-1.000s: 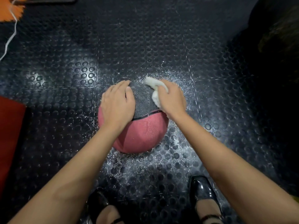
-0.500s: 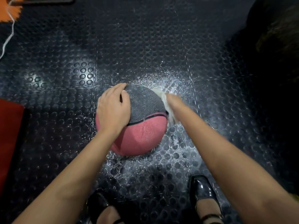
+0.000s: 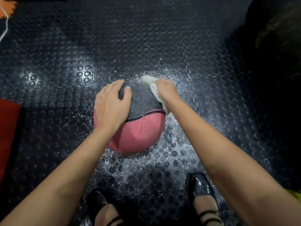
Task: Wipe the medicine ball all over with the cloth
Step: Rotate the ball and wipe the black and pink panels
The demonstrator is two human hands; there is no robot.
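Pink and dark grey textured rubber makes up the medicine ball (image 3: 140,128), which is seated on the studded black floor mat (image 3: 162,38) between the two forearms. The ball's upper left is covered by the left hand (image 3: 112,103), with palm and spread fingers laid flat over the grey panel and the thumb resting on its crown. A white cloth (image 3: 154,88) is gripped by the right hand (image 3: 167,89) and held against the upper right flank of the ball.

Risks, as judged from this position:
- The ball could be rolled away to the left if the cloth is pushed sideways harder than the flat, steadying hand can resist.
- The mat around the ball appears wet and glistening, so footing for the black shoes (image 3: 199,186) could be lost.
- The underside could be left unwiped unless the ball is turned.

Limits of the view:
- The ball's far side and its contact patch with the mat are hidden.
- Most of the cloth is concealed under the right hand, and its extent cannot be determined.
- The dark mass at upper right cannot be identified.
- A red object (image 3: 8,136) is cut off at the left edge.
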